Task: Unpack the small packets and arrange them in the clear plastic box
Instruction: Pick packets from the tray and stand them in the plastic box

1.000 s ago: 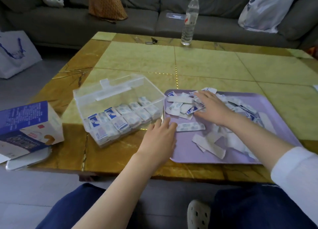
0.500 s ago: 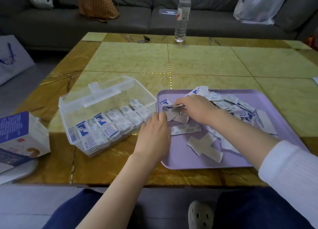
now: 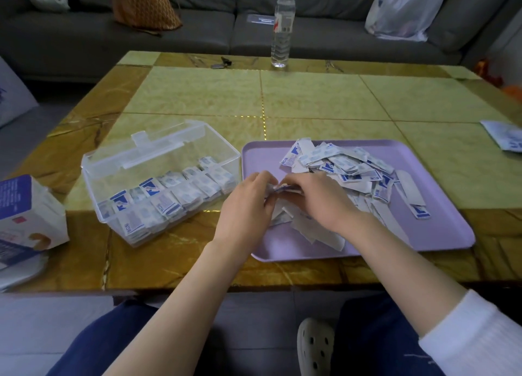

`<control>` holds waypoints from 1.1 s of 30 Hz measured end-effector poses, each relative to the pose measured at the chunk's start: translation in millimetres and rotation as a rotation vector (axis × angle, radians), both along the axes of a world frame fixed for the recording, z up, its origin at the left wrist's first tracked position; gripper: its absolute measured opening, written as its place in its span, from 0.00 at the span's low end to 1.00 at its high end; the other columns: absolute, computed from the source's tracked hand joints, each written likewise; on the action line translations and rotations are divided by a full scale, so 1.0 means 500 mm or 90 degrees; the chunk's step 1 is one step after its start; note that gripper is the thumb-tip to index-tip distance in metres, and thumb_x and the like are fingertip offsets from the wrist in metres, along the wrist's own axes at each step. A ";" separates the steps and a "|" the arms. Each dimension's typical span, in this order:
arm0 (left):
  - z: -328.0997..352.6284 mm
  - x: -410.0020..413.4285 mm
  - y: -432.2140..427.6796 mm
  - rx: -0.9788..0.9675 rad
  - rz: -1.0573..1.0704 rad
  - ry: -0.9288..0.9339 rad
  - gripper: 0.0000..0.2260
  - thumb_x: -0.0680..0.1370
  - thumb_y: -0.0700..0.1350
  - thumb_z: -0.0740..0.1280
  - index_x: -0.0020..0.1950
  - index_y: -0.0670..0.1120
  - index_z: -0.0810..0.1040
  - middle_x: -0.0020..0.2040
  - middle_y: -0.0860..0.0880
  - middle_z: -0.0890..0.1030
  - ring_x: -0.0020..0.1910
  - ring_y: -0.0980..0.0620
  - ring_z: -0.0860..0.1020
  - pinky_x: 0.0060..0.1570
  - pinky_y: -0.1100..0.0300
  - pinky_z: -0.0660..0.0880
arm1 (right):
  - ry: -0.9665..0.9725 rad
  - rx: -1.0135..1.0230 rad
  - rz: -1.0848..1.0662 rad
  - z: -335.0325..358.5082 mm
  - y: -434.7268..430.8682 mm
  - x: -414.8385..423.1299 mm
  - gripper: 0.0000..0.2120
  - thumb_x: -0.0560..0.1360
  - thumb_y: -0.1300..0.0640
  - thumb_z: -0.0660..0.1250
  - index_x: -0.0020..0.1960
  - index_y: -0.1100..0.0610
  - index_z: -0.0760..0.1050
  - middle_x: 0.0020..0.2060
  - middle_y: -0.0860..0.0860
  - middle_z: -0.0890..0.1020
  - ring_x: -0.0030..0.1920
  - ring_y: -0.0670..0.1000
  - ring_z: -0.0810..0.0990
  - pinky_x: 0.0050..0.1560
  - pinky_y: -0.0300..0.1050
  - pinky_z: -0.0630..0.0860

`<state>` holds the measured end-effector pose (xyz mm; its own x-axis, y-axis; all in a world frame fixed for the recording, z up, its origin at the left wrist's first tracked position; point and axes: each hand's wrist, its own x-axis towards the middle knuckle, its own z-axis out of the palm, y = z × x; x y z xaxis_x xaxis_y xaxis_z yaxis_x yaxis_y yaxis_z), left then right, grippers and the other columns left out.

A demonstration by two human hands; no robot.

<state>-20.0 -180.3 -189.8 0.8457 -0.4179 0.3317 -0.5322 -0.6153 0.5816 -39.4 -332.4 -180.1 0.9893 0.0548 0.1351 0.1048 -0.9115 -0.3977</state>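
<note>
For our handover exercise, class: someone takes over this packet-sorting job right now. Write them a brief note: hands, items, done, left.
Left hand and right hand: both pinch one small stack of packets over the left part of the purple tray.
Clear plastic box: open, left of the tray, rows of packets filed along its near side.
Done: those rows.
Left: file the held stack, then the loose pile on the tray.
</note>
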 end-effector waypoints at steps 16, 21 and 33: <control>0.019 -0.003 0.015 -0.163 0.102 0.061 0.06 0.77 0.44 0.66 0.41 0.45 0.72 0.31 0.51 0.74 0.30 0.52 0.71 0.29 0.58 0.64 | -0.097 0.388 -0.101 0.018 -0.005 0.020 0.03 0.75 0.61 0.67 0.45 0.58 0.79 0.40 0.52 0.83 0.40 0.48 0.80 0.42 0.36 0.74; 0.008 -0.003 0.002 -0.173 0.104 0.071 0.07 0.77 0.42 0.66 0.41 0.43 0.72 0.31 0.48 0.75 0.31 0.49 0.72 0.29 0.62 0.65 | -0.079 0.366 -0.110 0.015 -0.011 0.018 0.03 0.74 0.61 0.69 0.47 0.56 0.77 0.38 0.49 0.81 0.38 0.42 0.78 0.37 0.26 0.70; 0.037 -0.001 -0.035 -0.413 0.049 0.185 0.04 0.79 0.39 0.64 0.44 0.42 0.72 0.31 0.49 0.79 0.30 0.51 0.78 0.34 0.57 0.76 | -0.127 0.249 0.005 0.035 -0.012 -0.002 0.02 0.75 0.56 0.67 0.47 0.51 0.76 0.33 0.39 0.76 0.36 0.45 0.74 0.38 0.39 0.70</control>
